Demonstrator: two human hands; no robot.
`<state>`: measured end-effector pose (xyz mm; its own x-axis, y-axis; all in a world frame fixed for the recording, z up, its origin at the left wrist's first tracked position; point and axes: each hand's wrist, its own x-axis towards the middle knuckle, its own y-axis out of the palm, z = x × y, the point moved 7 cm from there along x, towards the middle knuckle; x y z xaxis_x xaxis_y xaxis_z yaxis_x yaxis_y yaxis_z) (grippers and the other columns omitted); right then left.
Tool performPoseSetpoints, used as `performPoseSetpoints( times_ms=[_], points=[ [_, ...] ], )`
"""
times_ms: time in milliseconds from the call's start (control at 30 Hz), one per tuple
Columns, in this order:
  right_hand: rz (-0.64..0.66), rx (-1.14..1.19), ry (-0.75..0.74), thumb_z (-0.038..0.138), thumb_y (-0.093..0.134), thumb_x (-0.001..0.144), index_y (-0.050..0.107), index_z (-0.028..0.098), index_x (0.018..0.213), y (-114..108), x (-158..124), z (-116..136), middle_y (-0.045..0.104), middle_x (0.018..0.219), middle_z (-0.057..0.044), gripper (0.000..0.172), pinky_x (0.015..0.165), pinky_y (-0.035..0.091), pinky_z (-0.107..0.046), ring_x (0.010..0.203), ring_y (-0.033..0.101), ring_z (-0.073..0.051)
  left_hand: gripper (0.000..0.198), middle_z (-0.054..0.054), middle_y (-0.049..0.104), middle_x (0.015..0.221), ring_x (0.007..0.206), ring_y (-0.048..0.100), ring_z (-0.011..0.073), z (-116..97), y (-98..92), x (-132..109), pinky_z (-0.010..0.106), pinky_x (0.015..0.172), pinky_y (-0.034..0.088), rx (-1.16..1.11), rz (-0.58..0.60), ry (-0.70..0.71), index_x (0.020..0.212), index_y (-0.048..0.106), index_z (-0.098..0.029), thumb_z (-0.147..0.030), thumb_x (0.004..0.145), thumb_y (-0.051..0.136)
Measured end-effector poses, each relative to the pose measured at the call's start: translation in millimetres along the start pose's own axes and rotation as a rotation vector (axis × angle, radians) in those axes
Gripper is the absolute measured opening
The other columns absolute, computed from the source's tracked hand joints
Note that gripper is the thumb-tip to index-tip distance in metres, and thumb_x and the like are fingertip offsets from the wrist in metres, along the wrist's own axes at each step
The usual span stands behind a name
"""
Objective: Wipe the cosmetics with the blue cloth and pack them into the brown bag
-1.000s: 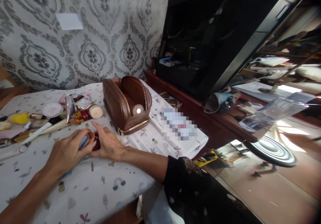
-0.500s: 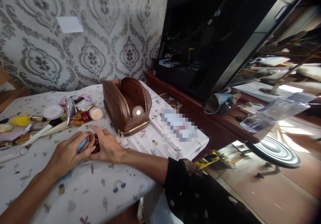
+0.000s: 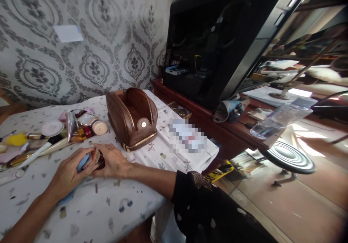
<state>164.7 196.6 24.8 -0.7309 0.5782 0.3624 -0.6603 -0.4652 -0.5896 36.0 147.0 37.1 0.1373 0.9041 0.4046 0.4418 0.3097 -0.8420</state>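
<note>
My left hand [image 3: 69,172] is curled round a small blue-and-gold cosmetic piece [image 3: 86,160] on the patterned tablecloth [image 3: 89,206]. My right hand [image 3: 114,160] is closed on a small dark red item [image 3: 101,162] pressed against that piece; most of it is hidden by the fingers. Just behind the hands stands a brown leather toiletry bag [image 3: 132,118], unzipped and open at the top. A heap of cosmetics [image 3: 54,132] lies to the left: a round compact, tubes, a yellow sponge and a small jar.
A blurred-out card [image 3: 187,137] lies at the table's right corner. Right of the table a dark wooden sideboard [image 3: 217,127] carries a black case [image 3: 217,40], crumpled cloth and a clear plastic cup [image 3: 280,118]. Patterned wallpaper backs the table.
My right hand's stretched forefinger has curled down onto the small item. Both hands stay together at the same spot. The camera has shifted slightly right.
</note>
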Motion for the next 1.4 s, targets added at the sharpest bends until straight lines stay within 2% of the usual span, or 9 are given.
performPoseSetpoints(
  times_ms=[167, 433, 533, 733, 833, 967, 1100, 1233, 1400],
  points=[
    [-0.006, 0.099, 0.099, 0.038, 0.086, 0.066, 0.045, 0.019, 0.146, -6, 1, -3, 0.064, 0.133, -0.012, 0.091, 0.107, 0.048, -0.043, 0.126, 0.059, -0.031, 0.042, 0.006, 0.072, 0.115, 0.101, 0.069, 0.0253, 11, 0.5, 0, 0.031, 0.084, 0.056, -0.066, -0.010, -0.056, 0.120, 0.061, -0.025, -0.054, 0.091, 0.053],
    [0.008, 0.548, 0.266, 0.036, 0.087, 0.065, 0.047, 0.016, 0.145, -2, -1, -15, 0.070, 0.091, -0.002, 0.092, 0.089, 0.055, -0.038, 0.089, 0.069, -0.020, 0.055, 0.008, 0.075, 0.101, 0.094, 0.069, 0.0254, -2, -7.2, 9, 0.034, 0.083, 0.057, -0.242, -0.033, -0.211, 0.114, 0.066, -0.018, -0.062, 0.095, 0.039],
    [-0.052, 0.719, 0.269, 0.038, 0.089, 0.062, 0.050, 0.015, 0.141, 3, 3, -22, 0.070, 0.097, -0.004, 0.091, 0.091, 0.054, -0.038, 0.091, 0.068, -0.019, 0.060, 0.010, 0.074, 0.101, 0.092, 0.068, 0.0250, -12, -9.7, 13, 0.038, 0.088, 0.056, -0.296, -0.023, -0.233, 0.113, 0.066, -0.017, -0.065, 0.096, 0.034],
    [-0.164, 0.908, 0.223, 0.052, 0.091, 0.053, 0.055, 0.017, 0.134, -1, 8, -22, 0.068, 0.116, -0.009, 0.095, 0.098, 0.051, -0.040, 0.103, 0.066, -0.023, 0.059, 0.012, 0.070, 0.123, 0.119, 0.062, 0.0284, -24, -16.9, 17, 0.046, 0.110, 0.045, -0.414, -0.036, -0.326, 0.120, 0.064, -0.019, -0.065, 0.095, 0.038],
    [-0.183, 0.857, 0.155, 0.051, 0.090, 0.057, 0.054, 0.018, 0.137, -9, 9, -12, 0.067, 0.118, -0.009, 0.093, 0.097, 0.052, -0.041, 0.100, 0.067, -0.023, 0.064, 0.011, 0.069, 0.125, 0.124, 0.059, 0.0318, -23, -21.6, 18, 0.046, 0.108, 0.047, -0.440, -0.056, -0.393, 0.123, 0.063, -0.018, -0.069, 0.087, 0.050],
    [-0.208, 0.643, 0.072, 0.045, 0.087, 0.065, 0.051, 0.018, 0.141, -24, 7, 3, 0.067, 0.121, -0.009, 0.088, 0.094, 0.054, -0.041, 0.104, 0.067, -0.026, 0.061, 0.008, 0.072, 0.117, 0.115, 0.064, 0.0314, -29, -32.8, 21, 0.042, 0.102, 0.051, -0.406, -0.089, -0.425, 0.118, 0.063, -0.020, -0.067, 0.079, 0.060],
    [-0.191, 0.410, -0.028, 0.041, 0.084, 0.072, 0.046, 0.020, 0.146, -46, 6, 23, 0.061, 0.136, -0.012, 0.085, 0.106, 0.048, -0.041, 0.124, 0.060, -0.028, 0.058, 0.006, 0.074, 0.109, 0.101, 0.069, 0.0289, -42, -48.1, 27, 0.039, 0.091, 0.057, -0.349, -0.158, -0.467, 0.118, 0.063, -0.021, -0.061, 0.075, 0.065],
    [-0.183, 0.285, -0.168, 0.037, 0.081, 0.077, 0.043, 0.014, 0.146, -77, 7, 47, 0.056, 0.142, -0.017, 0.082, 0.111, 0.044, -0.042, 0.133, 0.054, -0.029, 0.055, 0.006, 0.075, 0.109, 0.099, 0.071, 0.0275, -63, -63.8, 41, 0.036, 0.089, 0.058, -0.375, -0.241, -0.391, 0.117, 0.063, -0.021, -0.056, 0.074, 0.068],
    [-0.238, 0.200, -0.242, 0.033, 0.080, 0.077, 0.046, 0.020, 0.143, -123, 9, 73, 0.057, 0.142, -0.013, 0.075, 0.110, 0.043, -0.041, 0.131, 0.055, -0.027, 0.060, 0.007, 0.074, 0.109, 0.097, 0.070, 0.0266, -86, -79.8, 67, 0.035, 0.086, 0.058, -0.459, -0.287, -0.283, 0.118, 0.063, -0.019, -0.060, 0.074, 0.070]
  ],
)
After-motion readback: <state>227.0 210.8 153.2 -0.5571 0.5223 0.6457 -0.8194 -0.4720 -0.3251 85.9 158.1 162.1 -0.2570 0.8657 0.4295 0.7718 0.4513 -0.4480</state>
